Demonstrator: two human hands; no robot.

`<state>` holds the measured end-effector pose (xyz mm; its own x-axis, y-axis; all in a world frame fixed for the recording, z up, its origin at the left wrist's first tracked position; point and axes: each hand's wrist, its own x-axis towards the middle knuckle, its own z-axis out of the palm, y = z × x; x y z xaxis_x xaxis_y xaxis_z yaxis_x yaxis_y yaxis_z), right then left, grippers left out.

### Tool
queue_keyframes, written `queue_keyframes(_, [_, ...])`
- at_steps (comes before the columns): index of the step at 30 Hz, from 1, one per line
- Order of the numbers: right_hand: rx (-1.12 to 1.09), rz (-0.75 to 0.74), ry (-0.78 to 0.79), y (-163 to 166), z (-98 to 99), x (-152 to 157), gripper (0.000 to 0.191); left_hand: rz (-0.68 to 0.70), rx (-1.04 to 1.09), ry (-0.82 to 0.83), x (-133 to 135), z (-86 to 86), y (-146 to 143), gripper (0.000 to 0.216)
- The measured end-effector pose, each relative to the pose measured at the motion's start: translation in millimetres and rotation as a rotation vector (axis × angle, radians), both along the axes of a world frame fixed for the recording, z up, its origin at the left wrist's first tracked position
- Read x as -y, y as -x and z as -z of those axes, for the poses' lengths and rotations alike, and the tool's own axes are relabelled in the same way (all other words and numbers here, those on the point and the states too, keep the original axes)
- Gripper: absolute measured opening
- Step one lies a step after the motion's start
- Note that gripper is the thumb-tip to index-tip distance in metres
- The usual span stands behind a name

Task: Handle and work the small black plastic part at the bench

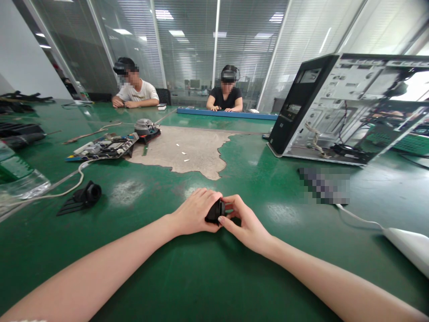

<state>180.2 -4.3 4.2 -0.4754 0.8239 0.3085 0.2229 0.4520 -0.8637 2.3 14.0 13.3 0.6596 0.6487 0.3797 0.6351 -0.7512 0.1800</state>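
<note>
Between my two hands, just above or on the green tabletop (pixel 140 268), is a small black part (pixel 213 213) with a round end; its exact kind is not clear. My left hand (pixel 196 210) is wrapped round it from the left, covering much of it. From the right, the thumb and fingers of my right hand (pixel 244 221) pinch its round end. A similar-looking black plastic piece (pixel 87 194) with a round opening and flat fins lies on the table to the left.
An open computer case (pixel 301 107) stands at the right, with a blurred-out device (pixel 323 188) and white power bank (pixel 407 243) before it. At the left are a circuit board (pixel 107 146), a heatsink fan (pixel 145 127) and a plastic bottle (pixel 20 172). Two people sit across the table.
</note>
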Motion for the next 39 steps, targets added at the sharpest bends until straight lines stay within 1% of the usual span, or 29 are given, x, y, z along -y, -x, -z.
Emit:
queue_keyframes(3, [-0.018, 0.018, -0.115, -0.1, -0.6, 1.2, 0.021, 0.009, 0.012, -0.004, 0.4, -0.5, -0.2, 0.045])
queue_keyframes(5, [-0.025, 0.02, -0.132, -0.1, -0.1, 1.2, 0.019, 0.009, 0.02, -0.007, 0.6, -0.8, -0.2, 0.045])
queue_keyframes(7, [-0.032, 0.016, -0.109, 0.1, 1.0, 0.7, 0.021, 0.004, 0.018, -0.005, 0.6, -1.0, -0.1, 0.045])
queue_keyframes(11, [-0.019, 0.006, 0.01, 0.2, 3.6, -0.9, 0.028, -0.003, 0.01, -0.002, 0.5, -0.5, 0.1, 0.045])
queue_keyframes(14, [0.009, -0.02, 0.085, -0.2, 3.8, -1.2, 0.028, -0.005, 0.01, -0.004, 0.4, 0.2, 0.2, 0.047])
queue_keyframes(16, [0.018, -0.025, 0.094, -0.4, 2.6, -0.8, 0.026, -0.006, 0.008, -0.001, 0.4, 0.4, 0.4, 0.048])
queue_keyframes(18, [0.017, -0.009, 0.053, -0.5, 0.8, 0.1, 0.026, -0.006, 0.004, 0.003, 0.5, 0.2, 0.4, 0.048])
queue_keyframes(22, [-0.004, 0.012, -0.085, -0.4, -1.1, 1.2, 0.022, 0.001, 0.012, -0.002, 0.6, -0.7, 0.0, 0.046])
queue_keyframes(24, [-0.016, 0.012, -0.107, -0.3, -0.5, 0.9, 0.019, 0.002, 0.018, -0.004, 0.8, -1.2, -0.3, 0.046])
queue_keyframes(26, [-0.027, 0.011, -0.092, -0.3, 0.7, 0.1, 0.02, -0.003, 0.016, 0.001, 1.0, -1.6, -0.5, 0.046])
queue_keyframes(29, [-0.029, 0.012, -0.027, -0.4, 2.5, -1.3, 0.025, -0.006, 0.009, 0.01, 1.0, -1.9, -0.6, 0.045])
queue_keyframes(32, [0.006, 0.004, 0.043, -0.8, 2.8, -2.0, 0.029, -0.002, 0.01, 0.007, 0.7, -1.8, -0.7, 0.046])
queue_keyframes(34, [0.024, -0.005, 0.061, -0.9, 1.7, -1.6, 0.029, -0.002, 0.009, 0.005, 0.4, -1.7, -0.7, 0.047])
queue_keyframes(36, [0.021, -0.003, 0.029, -0.7, -0.3, -0.3, 0.028, -0.003, -0.001, 0.004, 0.5, -1.8, -0.8, 0.047])
queue_keyframes(39, [0.001, 0.013, -0.094, -0.2, -3.5, 2.1, 0.025, 0.0, -0.006, 0.0, 1.1, -2.4, -0.7, 0.046])
